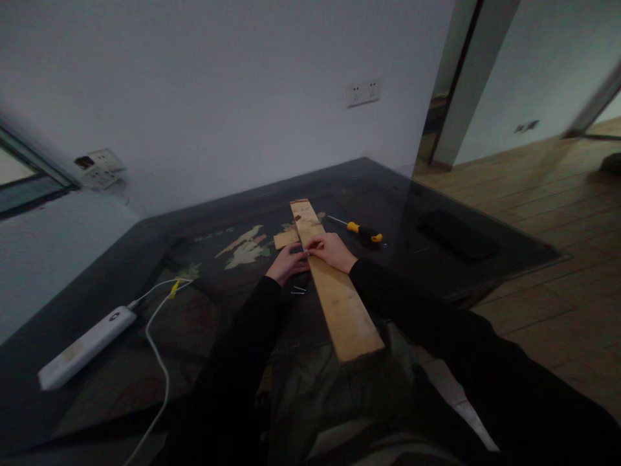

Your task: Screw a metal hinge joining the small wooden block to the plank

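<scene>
A long pale wooden plank (339, 304) lies lengthwise on the dark glass table (145, 259), its near end jutting over the table edge toward me. My left hand (288, 262) rests at the plank's left edge, fingers curled. My right hand (332, 250) lies on top of the plank, fingers pinched. The fingertips of both hands meet over a small silvery thing, perhaps a screw or nail (306, 252), too small to make out. Two more small metal pieces (297, 290) lie on the table just left of the plank. A small wooden block (286, 239) sits beside the plank.
A yellow-and-black screwdriver (361, 229) lies right of the plank. A white power strip (87, 347) with its white cable (158, 353) lies at the left. A dark flat object (458, 234) sits at the table's right. Wall sockets (363, 92) are behind; wooden floor lies to the right.
</scene>
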`<state>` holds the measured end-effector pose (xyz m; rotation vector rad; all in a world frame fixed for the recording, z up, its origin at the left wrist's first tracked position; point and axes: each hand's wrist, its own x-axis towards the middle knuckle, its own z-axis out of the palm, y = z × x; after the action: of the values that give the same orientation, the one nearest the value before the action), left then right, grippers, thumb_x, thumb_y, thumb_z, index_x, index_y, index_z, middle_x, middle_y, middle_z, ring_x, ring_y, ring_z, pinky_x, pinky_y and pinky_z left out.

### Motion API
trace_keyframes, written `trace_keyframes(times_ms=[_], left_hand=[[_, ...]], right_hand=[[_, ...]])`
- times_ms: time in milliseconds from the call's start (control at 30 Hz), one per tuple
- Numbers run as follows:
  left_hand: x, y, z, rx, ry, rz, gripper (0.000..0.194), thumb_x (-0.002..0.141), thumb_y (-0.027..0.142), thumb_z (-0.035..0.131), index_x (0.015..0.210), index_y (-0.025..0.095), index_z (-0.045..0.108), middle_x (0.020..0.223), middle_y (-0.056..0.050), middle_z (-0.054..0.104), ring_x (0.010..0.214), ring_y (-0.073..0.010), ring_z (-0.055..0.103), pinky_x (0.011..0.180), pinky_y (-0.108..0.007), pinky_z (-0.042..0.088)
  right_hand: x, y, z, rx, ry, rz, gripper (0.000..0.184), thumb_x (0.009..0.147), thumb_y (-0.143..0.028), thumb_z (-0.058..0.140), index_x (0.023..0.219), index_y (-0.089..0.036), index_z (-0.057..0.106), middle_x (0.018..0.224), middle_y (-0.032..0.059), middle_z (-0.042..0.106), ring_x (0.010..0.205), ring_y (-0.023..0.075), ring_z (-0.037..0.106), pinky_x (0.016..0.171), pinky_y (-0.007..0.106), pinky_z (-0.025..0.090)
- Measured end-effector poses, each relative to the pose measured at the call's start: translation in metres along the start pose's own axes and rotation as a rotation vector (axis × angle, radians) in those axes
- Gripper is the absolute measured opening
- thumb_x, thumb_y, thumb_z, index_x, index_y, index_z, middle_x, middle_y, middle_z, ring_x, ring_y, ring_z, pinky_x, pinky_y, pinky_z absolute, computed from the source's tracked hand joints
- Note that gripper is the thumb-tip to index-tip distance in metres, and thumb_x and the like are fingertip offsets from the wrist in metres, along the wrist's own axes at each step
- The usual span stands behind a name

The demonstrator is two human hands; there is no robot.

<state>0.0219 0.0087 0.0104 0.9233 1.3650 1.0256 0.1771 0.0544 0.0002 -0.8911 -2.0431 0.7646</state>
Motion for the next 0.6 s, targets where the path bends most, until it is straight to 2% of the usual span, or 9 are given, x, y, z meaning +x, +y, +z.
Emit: trace_keyframes(times_ms=[167, 333, 600], left_hand=[[0.0016, -0.0010, 0.0004, 0.011, 0.000, 0.012, 0.056, 0.079, 0.016, 0.070, 0.128, 0.016, 0.044, 0.078, -0.002, 0.069, 0.055, -0.0117, 0.066, 0.063, -0.026, 0.058], [0.0026, 0.0001, -0.0003, 0.000, -0.009, 0.001, 0.059, 0.076, 0.016, 0.074, 0.127, 0.016, 0.044, 0.078, -0.003, 0.069, 0.056, -0.0121, 0.067, 0.062, -0.024, 0.057], [0.0030, -0.0001, -0.0009, -0.022, -0.018, -0.003, 0.052, 0.079, 0.013, 0.072, 0.124, 0.013, 0.047, 0.081, -0.006, 0.071, 0.062, -0.0134, 0.070, 0.065, -0.024, 0.058]], right_hand=[[-0.0002, 0.0000, -0.0015, -0.025, 0.006, -0.018, 0.015, 0.080, -0.012, 0.065, 0.088, -0.016, 0.076, 0.088, 0.0067, 0.076, 0.079, 0.0164, 0.068, 0.077, 0.028, 0.050], [-0.0011, -0.0007, -0.0017, -0.043, 0.009, -0.011, 0.013, 0.079, -0.013, 0.066, 0.087, -0.015, 0.076, 0.085, 0.0063, 0.075, 0.074, 0.0149, 0.066, 0.073, 0.027, 0.049], [-0.0016, -0.0006, -0.0016, -0.045, 0.002, -0.035, 0.008, 0.080, -0.019, 0.069, 0.084, -0.014, 0.073, 0.079, 0.0047, 0.072, 0.071, 0.0133, 0.062, 0.070, 0.025, 0.045]])
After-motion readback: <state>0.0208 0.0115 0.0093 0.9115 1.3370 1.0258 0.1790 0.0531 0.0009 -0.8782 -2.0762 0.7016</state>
